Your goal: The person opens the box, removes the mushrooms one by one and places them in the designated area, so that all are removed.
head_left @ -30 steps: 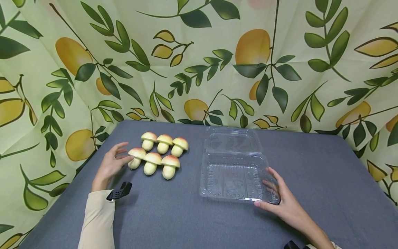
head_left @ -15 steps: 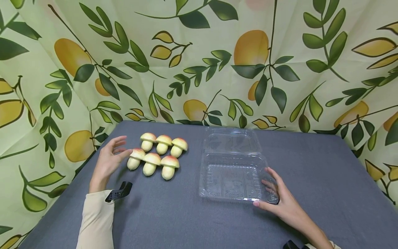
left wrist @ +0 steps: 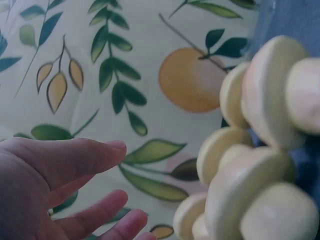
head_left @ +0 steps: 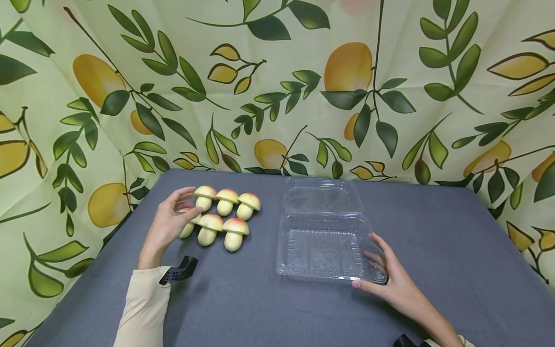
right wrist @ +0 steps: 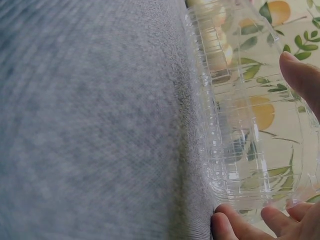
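Observation:
Several mushroom-shaped pieces (head_left: 210, 222), cream-stemmed with yellow-red caps, lie in two rows at left on the cloth. My left hand (head_left: 166, 222) hovers over the front row's leftmost mushroom (head_left: 187, 230), partly covering it. In the left wrist view the thumb and fingers of that hand (left wrist: 65, 175) are spread, apart from the mushrooms (left wrist: 250, 190). A clear plastic clamshell container (head_left: 318, 258) lies unfolded, its lid (head_left: 323, 197) laid back behind the base. My right hand (head_left: 396, 274) holds the base's front right corner, thumb at the front, fingers along the side; the right wrist view shows fingertips (right wrist: 225, 225) against the plastic.
Grey-blue cloth (head_left: 243, 299) covers the table. Behind and to the left hangs a curtain (head_left: 173, 120) printed with fruit and leaves. A black band (head_left: 178, 271) sits on my left wrist, over a cream sleeve (head_left: 143, 308).
My left hand drew slightly back, then moved right over the leftmost front mushroom, which is now partly hidden. The right hand keeps its hold on the container.

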A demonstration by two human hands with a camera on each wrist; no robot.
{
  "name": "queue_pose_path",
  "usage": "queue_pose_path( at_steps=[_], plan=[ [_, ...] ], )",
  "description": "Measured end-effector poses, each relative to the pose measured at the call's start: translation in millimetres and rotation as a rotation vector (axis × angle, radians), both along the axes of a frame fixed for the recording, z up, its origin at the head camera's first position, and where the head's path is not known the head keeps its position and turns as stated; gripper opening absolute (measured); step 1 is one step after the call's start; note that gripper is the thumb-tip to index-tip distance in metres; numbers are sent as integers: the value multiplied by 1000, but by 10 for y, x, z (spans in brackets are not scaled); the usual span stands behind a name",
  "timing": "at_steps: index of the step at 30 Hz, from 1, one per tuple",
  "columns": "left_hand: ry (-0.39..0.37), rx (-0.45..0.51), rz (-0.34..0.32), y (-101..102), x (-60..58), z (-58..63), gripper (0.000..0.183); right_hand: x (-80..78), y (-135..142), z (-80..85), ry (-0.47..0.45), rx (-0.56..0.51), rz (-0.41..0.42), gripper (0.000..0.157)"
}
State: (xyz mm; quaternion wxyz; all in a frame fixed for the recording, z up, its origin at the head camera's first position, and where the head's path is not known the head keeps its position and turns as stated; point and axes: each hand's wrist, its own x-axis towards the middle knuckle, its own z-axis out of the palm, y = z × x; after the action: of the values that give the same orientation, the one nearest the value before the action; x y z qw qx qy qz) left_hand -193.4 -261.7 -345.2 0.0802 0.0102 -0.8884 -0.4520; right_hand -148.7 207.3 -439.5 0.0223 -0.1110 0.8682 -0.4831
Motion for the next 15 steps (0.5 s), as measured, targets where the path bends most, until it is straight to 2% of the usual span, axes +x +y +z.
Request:
queue_pose_path(
  at_steps=[9, 15],
  plan=[
    [-2, 34, -103, 321, -75, -54, 49, 11, 5, 15, 4, 7, 8, 117],
    [41, 15, -173, 576, -156, -129, 45, -8, 14, 50, 14, 32, 30, 120]
  ],
)
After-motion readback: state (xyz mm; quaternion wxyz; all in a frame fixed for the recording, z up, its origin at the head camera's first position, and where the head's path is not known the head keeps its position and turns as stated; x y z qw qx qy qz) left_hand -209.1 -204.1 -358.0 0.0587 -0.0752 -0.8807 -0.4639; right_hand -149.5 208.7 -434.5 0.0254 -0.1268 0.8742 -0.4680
